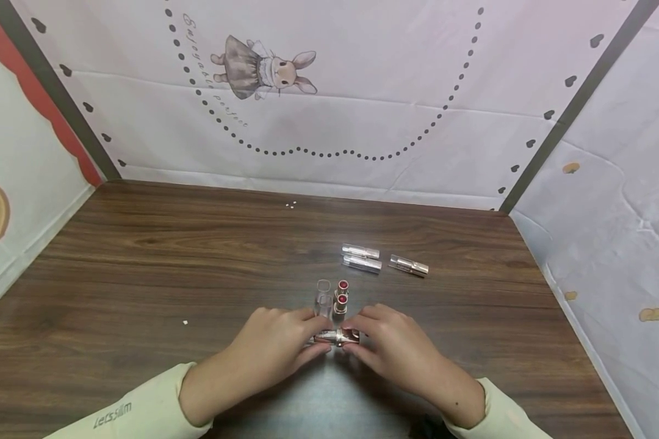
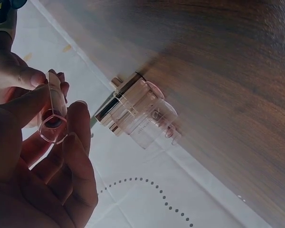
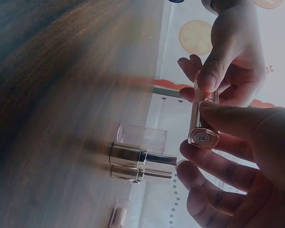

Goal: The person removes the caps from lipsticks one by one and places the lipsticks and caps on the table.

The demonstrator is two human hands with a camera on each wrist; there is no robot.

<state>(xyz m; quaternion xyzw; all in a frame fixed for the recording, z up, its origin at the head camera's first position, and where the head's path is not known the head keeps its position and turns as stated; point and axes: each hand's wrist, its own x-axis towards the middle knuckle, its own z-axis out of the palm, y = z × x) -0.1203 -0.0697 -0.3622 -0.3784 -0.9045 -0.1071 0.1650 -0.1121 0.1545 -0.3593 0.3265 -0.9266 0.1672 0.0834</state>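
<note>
Both hands hold one lipstick [image 1: 329, 337] lengthwise between them, low over the table's front. My left hand [image 1: 277, 340] pinches its clear cap [image 2: 52, 129], thumb and fingers on its sides. My right hand [image 1: 398, 341] grips the shiny base, whose end has a round label [image 3: 201, 137] in the right wrist view. Whether the cap is fully seated cannot be told. Just beyond the hands stand two uncapped lipsticks [image 1: 342, 303] with red tips. Beside them on the left stand two clear caps [image 1: 323, 299], partly overlapping in the head view.
Farther back lie two capped lipsticks [image 1: 361, 263] side by side, with another capped lipstick [image 1: 409, 266] to their right. Small white bits [image 1: 291, 205] lie near the table's back edge, another white bit [image 1: 185, 322] at left. Printed cloth walls [image 1: 329, 122] enclose the wooden table [image 1: 143, 262].
</note>
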